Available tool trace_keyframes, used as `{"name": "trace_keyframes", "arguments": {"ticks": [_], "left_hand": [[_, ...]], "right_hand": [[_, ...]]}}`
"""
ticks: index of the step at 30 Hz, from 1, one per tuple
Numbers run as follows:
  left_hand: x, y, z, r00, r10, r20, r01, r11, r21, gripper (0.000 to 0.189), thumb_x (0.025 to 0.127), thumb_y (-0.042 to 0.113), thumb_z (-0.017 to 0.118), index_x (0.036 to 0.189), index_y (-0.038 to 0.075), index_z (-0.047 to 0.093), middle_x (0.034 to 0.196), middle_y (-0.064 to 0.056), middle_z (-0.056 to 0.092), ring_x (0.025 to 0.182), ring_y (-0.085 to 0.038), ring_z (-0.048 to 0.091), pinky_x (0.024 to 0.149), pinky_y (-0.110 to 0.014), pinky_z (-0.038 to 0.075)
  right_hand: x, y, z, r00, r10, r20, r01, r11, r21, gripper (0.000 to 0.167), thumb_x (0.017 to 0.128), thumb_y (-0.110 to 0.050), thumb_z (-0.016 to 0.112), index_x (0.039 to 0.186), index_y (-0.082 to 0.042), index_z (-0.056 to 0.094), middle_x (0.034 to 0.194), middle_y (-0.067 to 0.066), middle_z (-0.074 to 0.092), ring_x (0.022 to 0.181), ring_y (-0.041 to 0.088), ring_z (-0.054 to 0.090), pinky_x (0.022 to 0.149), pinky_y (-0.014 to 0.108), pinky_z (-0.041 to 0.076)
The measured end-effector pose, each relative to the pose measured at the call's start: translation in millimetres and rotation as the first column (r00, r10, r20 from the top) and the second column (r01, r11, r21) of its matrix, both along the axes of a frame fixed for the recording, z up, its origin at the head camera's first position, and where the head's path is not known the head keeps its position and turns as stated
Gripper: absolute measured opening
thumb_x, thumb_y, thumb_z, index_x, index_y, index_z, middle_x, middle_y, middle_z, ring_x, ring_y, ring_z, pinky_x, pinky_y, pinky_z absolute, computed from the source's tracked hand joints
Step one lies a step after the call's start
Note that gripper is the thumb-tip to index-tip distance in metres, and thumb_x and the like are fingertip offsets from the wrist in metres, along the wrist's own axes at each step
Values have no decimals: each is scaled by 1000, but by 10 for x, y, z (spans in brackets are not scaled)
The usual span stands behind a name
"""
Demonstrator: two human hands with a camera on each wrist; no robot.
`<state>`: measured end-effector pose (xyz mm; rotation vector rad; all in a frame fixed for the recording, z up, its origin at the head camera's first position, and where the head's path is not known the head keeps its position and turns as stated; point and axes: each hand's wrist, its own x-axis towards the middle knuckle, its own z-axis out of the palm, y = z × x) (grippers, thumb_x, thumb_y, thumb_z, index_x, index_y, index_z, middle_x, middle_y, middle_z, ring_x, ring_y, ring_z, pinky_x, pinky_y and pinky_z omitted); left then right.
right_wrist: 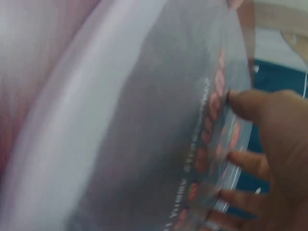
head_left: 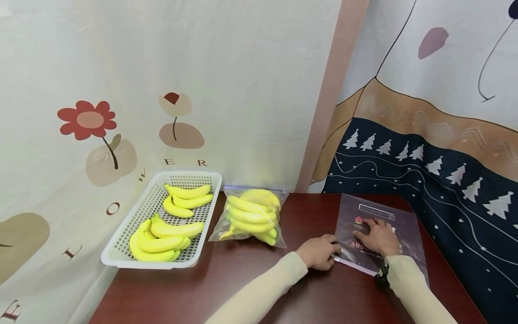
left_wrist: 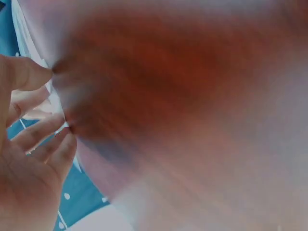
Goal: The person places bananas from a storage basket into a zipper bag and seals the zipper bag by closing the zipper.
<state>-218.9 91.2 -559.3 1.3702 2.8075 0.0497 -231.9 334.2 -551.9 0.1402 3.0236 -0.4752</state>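
A flat clear plastic zip bag (head_left: 378,238) with printed lettering lies on the right of the table, its pale zip strip along the near edge. My right hand (head_left: 378,237) rests on top of it, fingers spread. In the right wrist view the fingertips of my right hand (right_wrist: 269,159) touch the printed film. At the bag's near left corner is my left hand (head_left: 319,252), its fingertips right at the edge. The left wrist view shows my left hand (left_wrist: 38,134) with thumb and fingers apart, tips against the blurred reddish-brown surface.
A zip bag filled with yellow bananas (head_left: 252,216) stands mid-table near the back. Left of it, a white perforated basket (head_left: 121,240) holds several more bananas (head_left: 162,243). Printed curtains (head_left: 251,90) hang behind the dark red table (head_left: 226,283) and along its right side.
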Motion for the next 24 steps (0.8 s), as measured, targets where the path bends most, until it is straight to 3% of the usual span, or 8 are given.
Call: {"name": "trace_keyframes", "arguments": {"ticks": [6,11,13,15,17,19,21,24], "left_hand": [[-60,-103,11,999,26,-24,-26,1000,9,32,86,25,71,117,28,66,138,11,59,140,-9,49,98,-20,53],[30,7,11,997,70,17,-71,997,43,33,86,27,69,118,26,67,134,7,59,141,-14,46,95,-19,54],[108,101,14,996,88,-17,-87,994,61,33,87,30,68,119,24,68,132,4,59,139,-17,46,96,-20,54],[200,211,-3,989,93,-115,-85,994,71,31,88,35,68,118,25,68,126,3,59,130,-17,49,92,-20,55],[298,316,-21,969,94,-228,-81,995,65,30,91,42,68,118,28,68,122,3,60,121,-16,50,91,-19,54],[379,399,-35,954,101,-282,-93,995,43,29,93,48,67,119,34,68,121,5,61,114,-15,50,88,-19,52],[433,454,-55,948,128,-293,-128,992,16,30,95,52,64,123,42,67,123,7,61,111,-13,50,84,-19,49],[457,470,-74,958,187,-219,-191,982,3,32,97,55,61,129,51,64,128,10,60,111,-11,49,81,-20,47]], "right_hand": [[30,-106,61,1000,-7,9,7,1000,17,81,91,-51,68,144,6,48,140,43,41,124,61,38,96,76,44],[-13,41,97,997,68,-39,-70,997,-35,73,87,-44,76,135,7,57,132,41,50,124,61,37,99,78,40],[-38,130,84,991,111,-68,-116,991,-69,69,85,-40,79,133,6,60,132,38,52,125,59,37,99,77,38],[-64,216,51,983,154,-99,-164,982,-98,69,83,-38,81,134,5,60,136,38,50,128,59,34,101,78,35],[-72,279,22,979,179,-97,-190,974,-119,73,82,-39,83,138,1,58,145,38,42,132,61,32,101,80,35],[-81,322,8,975,203,-86,-213,967,-138,76,82,-41,83,141,-1,57,152,39,35,136,64,29,103,83,32],[-86,341,-6,974,217,-69,-225,963,-146,78,83,-43,82,143,-1,55,154,39,31,137,66,27,103,84,30],[-81,326,-13,974,222,-45,-226,961,-161,79,85,-45,80,145,-1,53,155,38,30,138,65,27,104,84,29]]}}
